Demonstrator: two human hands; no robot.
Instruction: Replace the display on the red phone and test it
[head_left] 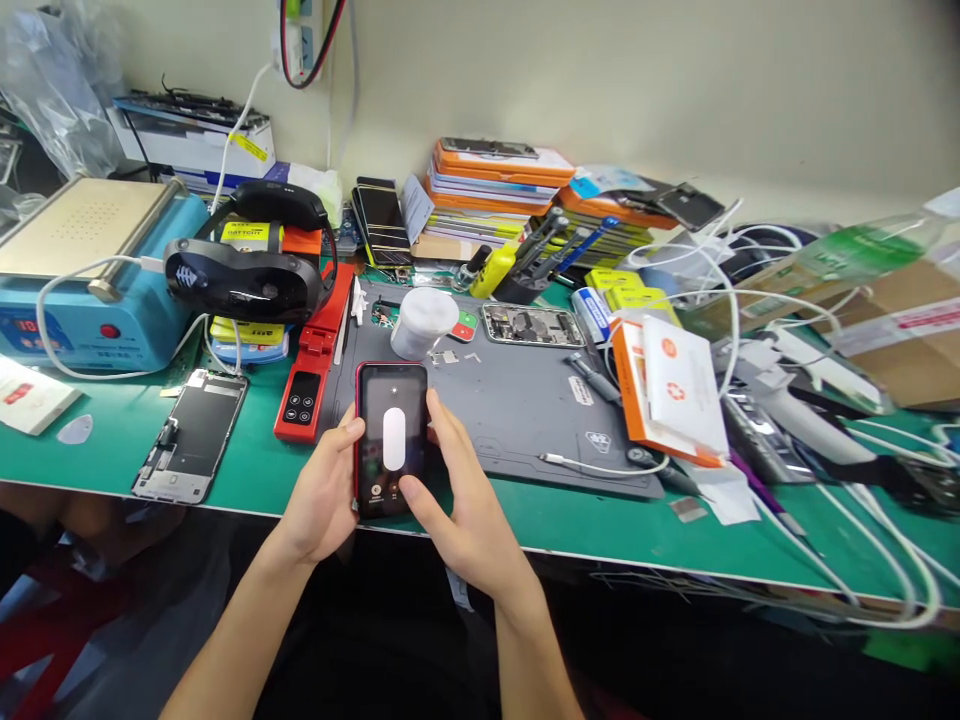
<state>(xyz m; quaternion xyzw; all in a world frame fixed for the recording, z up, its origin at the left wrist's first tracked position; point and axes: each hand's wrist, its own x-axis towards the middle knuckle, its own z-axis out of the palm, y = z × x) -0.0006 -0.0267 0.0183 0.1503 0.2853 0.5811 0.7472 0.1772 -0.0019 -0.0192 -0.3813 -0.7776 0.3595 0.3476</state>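
A red-edged phone (392,400) is held upright between my two hands near the table's front edge. Its screen shows a large white rounded slider with small icons below. My left hand (321,492) grips the left edge, thumb on the frame. My right hand (466,495) wraps the right edge, its thumb on the lower right of the screen. Just behind the phone, a white round container (424,322) stands on the grey work mat (510,400). An opened phone body (534,325) lies at the mat's back edge.
Left are a red tool (304,390), a detached phone screen (196,435), a black headset (247,275) and a blue machine (112,320). Right lie an orange-and-white box (671,385), a white cable tip (551,459) and tangled cables. Pens and stacked boxes (495,190) stand behind.
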